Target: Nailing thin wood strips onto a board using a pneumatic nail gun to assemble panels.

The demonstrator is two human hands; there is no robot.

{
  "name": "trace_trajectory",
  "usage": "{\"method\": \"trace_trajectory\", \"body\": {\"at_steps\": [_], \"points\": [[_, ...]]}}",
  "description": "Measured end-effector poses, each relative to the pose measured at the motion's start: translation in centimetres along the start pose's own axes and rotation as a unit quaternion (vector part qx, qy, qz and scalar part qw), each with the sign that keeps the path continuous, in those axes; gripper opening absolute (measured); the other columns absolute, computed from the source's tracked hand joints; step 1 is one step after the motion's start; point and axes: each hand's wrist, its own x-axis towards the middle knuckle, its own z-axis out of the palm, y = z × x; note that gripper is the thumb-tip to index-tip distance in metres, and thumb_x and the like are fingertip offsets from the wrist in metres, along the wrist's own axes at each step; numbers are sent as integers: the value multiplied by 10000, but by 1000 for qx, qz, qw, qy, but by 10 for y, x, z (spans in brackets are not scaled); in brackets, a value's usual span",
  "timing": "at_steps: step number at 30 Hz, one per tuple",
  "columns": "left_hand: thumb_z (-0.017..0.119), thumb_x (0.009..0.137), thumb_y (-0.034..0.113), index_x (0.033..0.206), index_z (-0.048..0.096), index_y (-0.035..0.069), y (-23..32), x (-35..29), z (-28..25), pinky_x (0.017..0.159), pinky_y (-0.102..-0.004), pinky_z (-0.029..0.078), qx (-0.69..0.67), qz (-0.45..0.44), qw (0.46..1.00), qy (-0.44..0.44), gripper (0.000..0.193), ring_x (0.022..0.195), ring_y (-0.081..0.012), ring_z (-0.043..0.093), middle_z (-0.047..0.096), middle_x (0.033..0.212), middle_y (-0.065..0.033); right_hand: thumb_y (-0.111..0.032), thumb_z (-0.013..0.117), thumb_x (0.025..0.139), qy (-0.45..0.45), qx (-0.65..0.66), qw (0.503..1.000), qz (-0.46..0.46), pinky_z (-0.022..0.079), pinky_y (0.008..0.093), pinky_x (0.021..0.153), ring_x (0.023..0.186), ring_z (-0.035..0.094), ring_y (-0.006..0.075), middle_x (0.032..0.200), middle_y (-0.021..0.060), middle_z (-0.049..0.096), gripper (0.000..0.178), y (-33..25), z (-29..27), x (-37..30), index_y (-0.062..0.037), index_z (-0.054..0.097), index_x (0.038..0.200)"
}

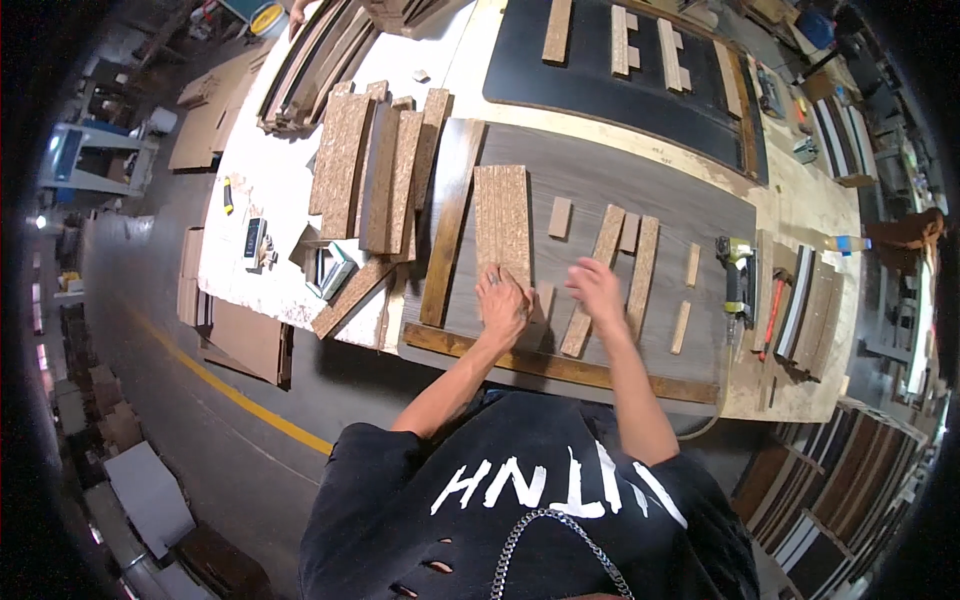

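A grey wood-grain panel [580, 150] lies in front of me, with dark brown strips along its left and near edges. My left hand [502, 303] grips the near end of chipboard strips [502, 215] laid side by side on it, fingers across their width. Slightly blurred, my right hand [598, 290] hovers over a long chipboard strip [577, 330], fingers apart and nothing in them. Small light blocks [560, 217] sit on the panel. A second long strip [643, 280] stands to the right of my right hand, and two short thin pieces [692, 265] lie beyond it.
Stacked chipboard strips [340, 160] stand left of the panel. A nail gun [737, 270] and red-handled hammer [773, 310] rest at the right. Another dark panel [590, 90] carries wood pieces at the back. A box of staples [333, 270] and yellow cutter [228, 195] lie left.
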Motion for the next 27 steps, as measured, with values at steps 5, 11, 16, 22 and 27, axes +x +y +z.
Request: {"method": "trace_trajectory", "body": {"at_steps": [5,11,16,22,27], "points": [[704,804,236,1057,507,-165,37,11,19,902,-501,386,43,-1,997,61,514,1014,-437,494,526,1073,-314,-218,686,914,190,-140,962,-136,509,317,852,985,638,185,1098,144,664,406,29,-200,12,29,573,1216],[750,792,236,1123,419,-73,69,75,44,837,-517,401,70,-22,985,154,561,969,-427,514,545,988,-260,-219,703,871,278,-415,847,-182,449,431,964,1097,576,343,1172,202,601,492,14,-331,9,10,533,1272],[701,720,123,994,509,-33,32,113,41,739,-528,477,60,-89,993,54,369,801,-447,598,599,846,-249,-275,737,819,185,-519,828,-105,393,498,998,1156,538,415,1240,287,550,813,-20,-331,35,26,318,1447],[625,792,-96,1204,504,15,163,160,-18,972,-490,483,-68,-27,996,-44,444,996,-338,591,593,1063,-177,-197,720,830,188,-513,836,-49,470,484,938,1068,573,426,1223,297,522,906,-18,-328,55,41,152,1496],[579,810,-29,1337,484,79,235,218,55,1105,-471,383,51,269,953,-126,546,1254,-337,460,502,1308,-133,-127,731,741,193,-420,887,-5,496,438,902,1079,582,452,1179,293,582,968,-45,-349,60,-16,167,1518]]}}
